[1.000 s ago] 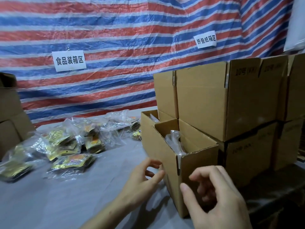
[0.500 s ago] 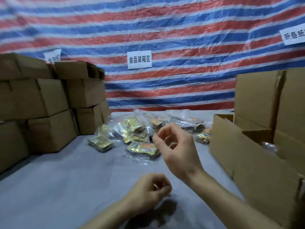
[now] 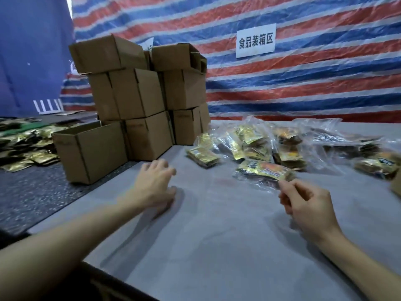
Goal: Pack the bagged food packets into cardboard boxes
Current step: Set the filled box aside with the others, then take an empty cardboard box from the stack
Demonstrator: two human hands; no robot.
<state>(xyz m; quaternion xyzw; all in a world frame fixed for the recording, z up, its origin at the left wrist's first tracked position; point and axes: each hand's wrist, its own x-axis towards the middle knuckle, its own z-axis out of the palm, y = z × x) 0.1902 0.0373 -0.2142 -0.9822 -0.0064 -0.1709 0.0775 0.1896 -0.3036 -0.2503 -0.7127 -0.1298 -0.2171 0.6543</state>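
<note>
Head view: the left hand is released, fingers spread, low over the grey table and angled toward the open-topped cardboard box, likely to draw it closer; the right hand curls at the nearest bagged packets, touching or just short; whether it grasps them I cannot tell; the bag lies flat, near the hand.

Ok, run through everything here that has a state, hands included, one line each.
Left hand, open, fingers spread over the table.
Right hand, fingers curled at the nearest bag; grip unclear.
Nearest bag, lying flat, not packed.
Other bags, heaped on the table, unpacked.
Stacked boxes, closed as far as visible; top-left one tilted.
Front box, upright; top not visible.
</note>
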